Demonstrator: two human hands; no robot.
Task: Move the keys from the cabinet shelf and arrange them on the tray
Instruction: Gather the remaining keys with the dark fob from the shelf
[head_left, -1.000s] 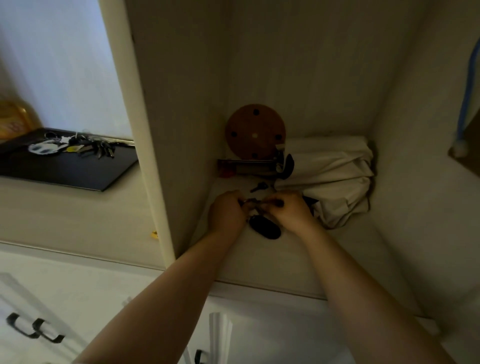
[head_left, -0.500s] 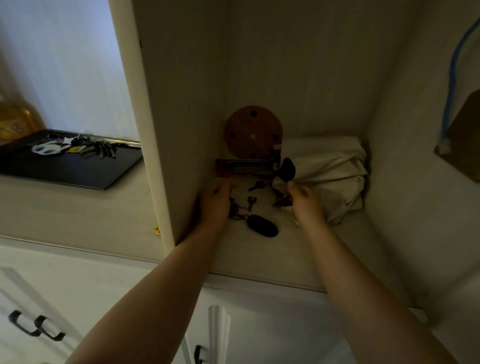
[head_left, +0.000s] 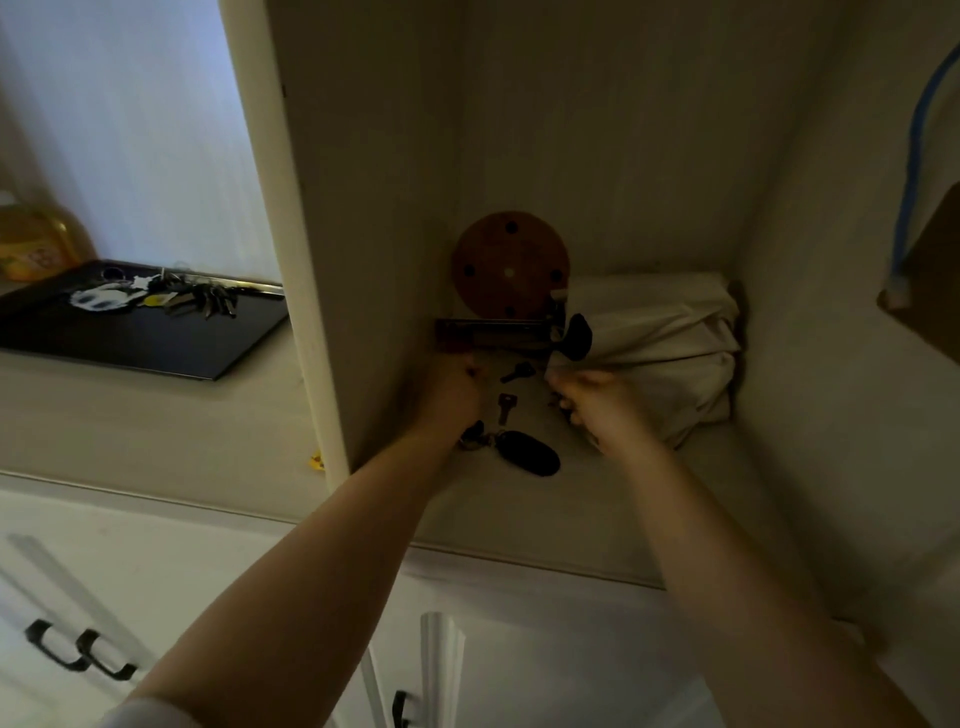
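Note:
Inside the cabinet, a black key fob (head_left: 527, 452) lies on the shelf (head_left: 545, 509) with its ring by my left wrist. Two small loose keys (head_left: 504, 408) (head_left: 518, 371) lie between my hands. My left hand (head_left: 451, 395) is curled into a fist by the shelf's left wall; what it holds is hidden. My right hand (head_left: 602, 408) is closed around a small dark key (head_left: 560, 402) in front of the cloth bag. The black tray (head_left: 145, 343) on the counter to the left carries a key bunch (head_left: 202, 301) and a white keychain (head_left: 104, 299).
A round brown disc (head_left: 509, 262), a long dark tool (head_left: 493, 332) and a cream cloth bag (head_left: 660, 343) fill the back of the shelf. The cabinet's side panel (head_left: 306, 260) separates shelf and tray. A yellow bottle (head_left: 34, 241) stands behind the tray.
My hands were together over the keys near the fob; they have drawn apart, the left toward the side wall, the right toward the bag with a key in it.

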